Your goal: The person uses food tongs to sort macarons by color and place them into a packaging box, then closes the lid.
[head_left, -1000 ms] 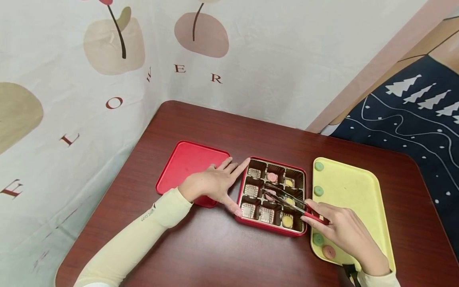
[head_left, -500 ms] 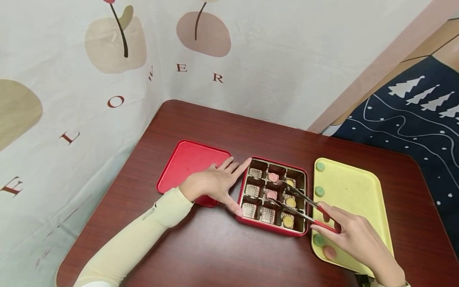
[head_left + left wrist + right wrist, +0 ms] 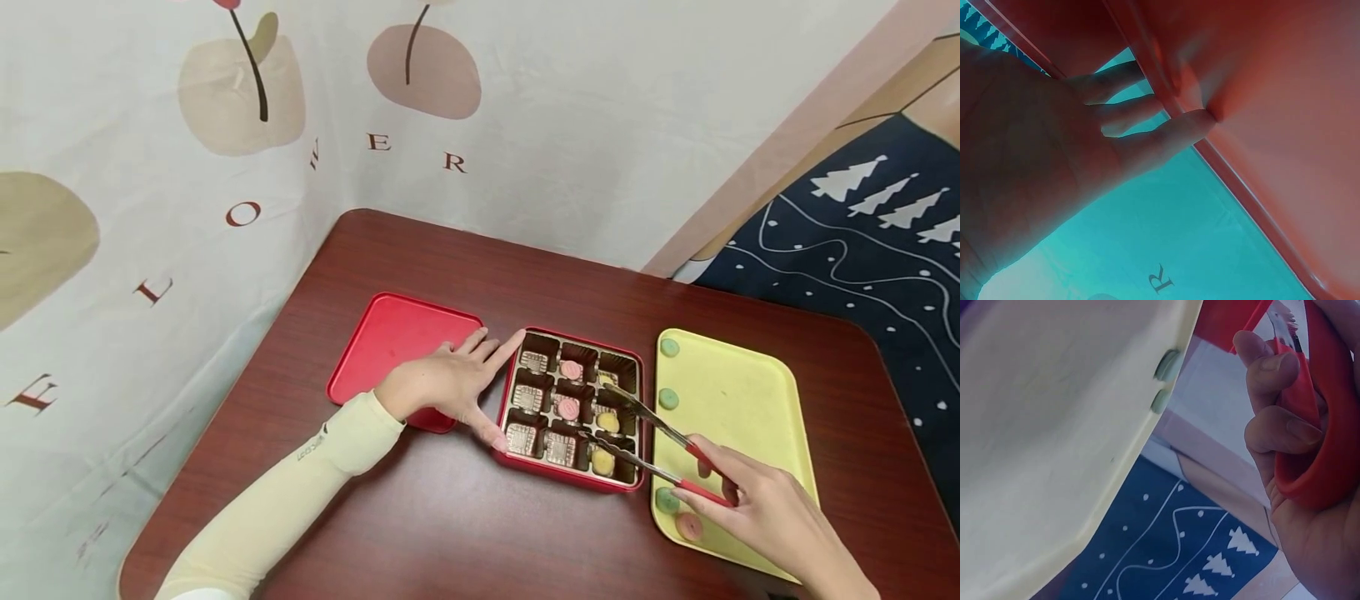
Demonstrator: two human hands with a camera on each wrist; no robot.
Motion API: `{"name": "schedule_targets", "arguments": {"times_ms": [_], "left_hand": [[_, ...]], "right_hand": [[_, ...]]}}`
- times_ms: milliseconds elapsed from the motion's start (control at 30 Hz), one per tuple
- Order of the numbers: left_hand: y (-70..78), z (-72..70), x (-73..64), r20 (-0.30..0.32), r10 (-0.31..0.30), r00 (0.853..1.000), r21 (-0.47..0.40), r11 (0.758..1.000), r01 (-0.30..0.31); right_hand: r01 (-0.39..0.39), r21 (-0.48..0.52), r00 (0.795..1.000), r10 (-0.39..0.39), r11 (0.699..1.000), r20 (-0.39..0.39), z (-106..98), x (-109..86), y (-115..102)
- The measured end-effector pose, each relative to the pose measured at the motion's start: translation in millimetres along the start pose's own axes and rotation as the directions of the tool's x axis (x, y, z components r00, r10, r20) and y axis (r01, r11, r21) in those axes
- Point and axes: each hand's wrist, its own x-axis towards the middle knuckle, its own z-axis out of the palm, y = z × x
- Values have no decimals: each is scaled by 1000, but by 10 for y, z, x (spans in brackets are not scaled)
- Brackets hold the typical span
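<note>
Two curled sets of knuckles matter less than one: your right hand (image 3: 761, 504) has its fingers wrapped round the red-handled tongs (image 3: 693, 487), whose arms stand spread with nothing pinched between their tips. Just left of those tips, a pink disc (image 3: 567, 407) lies in the middle compartment of the red tin (image 3: 558, 477); a second pink disc (image 3: 572, 370) lies in the compartment beyond it. You appear to be at the release. The next move seems to call for lifting the tips upward, kept apart, before you swing them away, since dividers and a yellow disc (image 3: 609, 422) lie below the arms. Whether either tip touches the insert, I cannot tell.

Your left hand (image 3: 453, 379) grasps nothing: its fingers are straight and splayed, index at the tin's far left corner, thumb at the near one, probably steadying it. The red lid (image 3: 405, 337) lies partly beneath that hand, so room is tight there. Below your right fingers is the yellow tray (image 3: 723, 383), with green discs (image 3: 668, 399) along its tin-side edge; swing low and you could knock one. Only a narrow strip of desk (image 3: 442, 517) parts tin and tray.
</note>
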Motion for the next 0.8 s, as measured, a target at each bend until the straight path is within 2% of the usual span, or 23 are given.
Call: {"name": "schedule_targets", "arguments": {"times_ms": [167, 267, 467, 633, 700, 800], "left_hand": [[12, -8, 3, 2, -7, 1000, -9, 1000, 7], [11, -8, 0, 7, -7, 1000, -7, 1000, 7], [-6, -9, -6, 0, 1, 1000, -18, 1000, -1], [-5, -11, -5, 2, 5, 1000, -24, 1000, -5], [-4, -12, -4, 6, 5, 1000, -22, 1000, -5], [-4, -12, -2, 10, 3, 1000, -19, 1000, -3]], "right_hand": [[-131, -27, 990, 132, 991, 44, -94, -177, 43], [-220, -35, 972, 222, 975, 72, -146, -295, 49], [-320, -50, 943, 324, 946, 79, -226, -489, 73], [-424, -142, 891, 440, 894, 110, -274, -627, 109], [-444, -183, 880, 466, 877, 93, -277, -694, 126], [-432, -195, 896, 444, 881, 17, -259, -816, 143]]}}
